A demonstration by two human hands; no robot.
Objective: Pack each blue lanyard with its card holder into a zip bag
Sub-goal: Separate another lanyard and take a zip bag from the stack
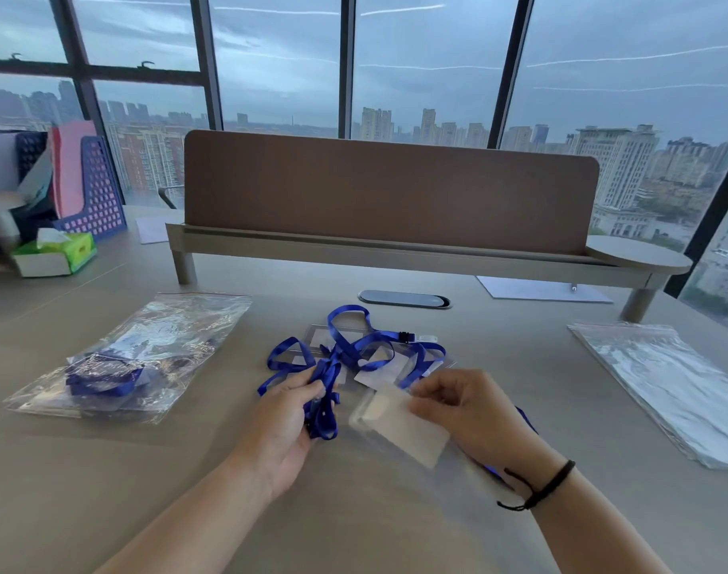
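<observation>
My left hand (285, 412) grips a bunched blue lanyard (324, 412) just above the table. My right hand (463, 408) pinches a clear card holder (399, 426) with a white insert, tilted and slightly blurred, right of the lanyard. Behind both hands lies a tangle of blue lanyards (354, 345) with clear card holders (378, 372) under them. At the left lie filled zip bags (138, 358) with blue lanyards inside. A stack of flat, unfilled zip bags (668, 383) sits at the right.
A brown desk divider on a raised shelf (391, 200) crosses the back of the table. A cable grommet (403, 301) lies just beyond the lanyards. A tissue box (55, 254) and blue file holder (97, 192) stand far left. Paper (540, 290) lies under the shelf at right.
</observation>
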